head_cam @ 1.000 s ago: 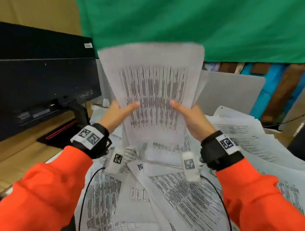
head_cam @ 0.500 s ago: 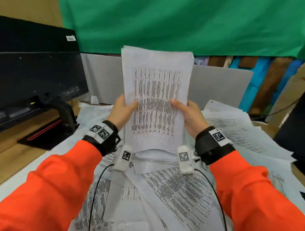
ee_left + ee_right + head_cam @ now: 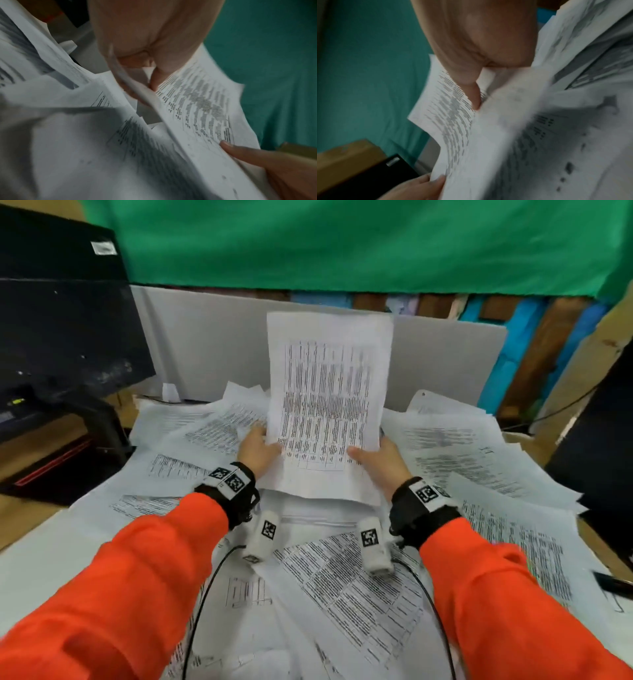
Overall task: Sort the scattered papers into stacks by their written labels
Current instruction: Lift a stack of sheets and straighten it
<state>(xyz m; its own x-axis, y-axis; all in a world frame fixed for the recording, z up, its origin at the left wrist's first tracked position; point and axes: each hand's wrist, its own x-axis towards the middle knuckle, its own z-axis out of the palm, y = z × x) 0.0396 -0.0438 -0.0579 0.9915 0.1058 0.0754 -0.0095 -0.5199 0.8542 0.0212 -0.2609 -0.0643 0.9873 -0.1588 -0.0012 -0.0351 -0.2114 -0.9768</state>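
Note:
I hold a bundle of printed sheets upright above the desk, its top page covered in a dense table. My left hand pinches its lower left edge, thumb on the front. My right hand pinches its lower right edge the same way. The left wrist view shows the held bundle under my left thumb; in the right wrist view the bundle sits under my right thumb. Scattered papers cover the desk below. Written labels are too blurred to read.
A black monitor on its stand fills the left side. A grey panel stands behind the papers, with green cloth above. A dark object rises at the right edge. A black pen lies on the papers at right.
The held bundle has come down and away from my head towards the desk, with both hands keeping their grip. My view has tilted down, showing more of the scattered papers.

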